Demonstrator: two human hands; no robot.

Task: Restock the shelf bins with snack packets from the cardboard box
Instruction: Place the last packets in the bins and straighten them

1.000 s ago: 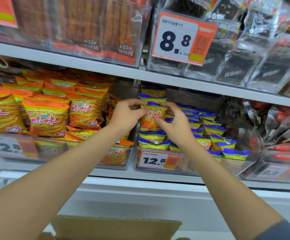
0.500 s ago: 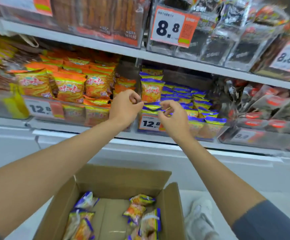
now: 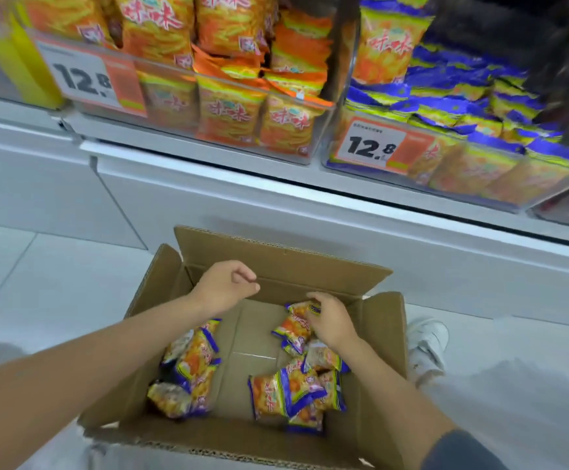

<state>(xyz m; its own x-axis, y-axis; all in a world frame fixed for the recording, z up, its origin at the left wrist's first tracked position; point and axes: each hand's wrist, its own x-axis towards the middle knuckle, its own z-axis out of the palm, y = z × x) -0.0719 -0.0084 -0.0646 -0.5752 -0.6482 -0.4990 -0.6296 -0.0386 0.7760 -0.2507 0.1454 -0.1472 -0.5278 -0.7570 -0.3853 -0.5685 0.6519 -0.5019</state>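
Packet in right hand — left empty

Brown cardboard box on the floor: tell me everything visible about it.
The brown corrugated cardboard box sits upright on the pale tiled floor below the white shelf, top flaps open. Its bottom is bare down the middle; orange-and-purple snack packets lie in loose heaps along the left and right walls. The left hand hovers over it holding nothing; the right hand's fingers curl on the topmost orange packet of the right heap. A white shoe stands beside its right wall.
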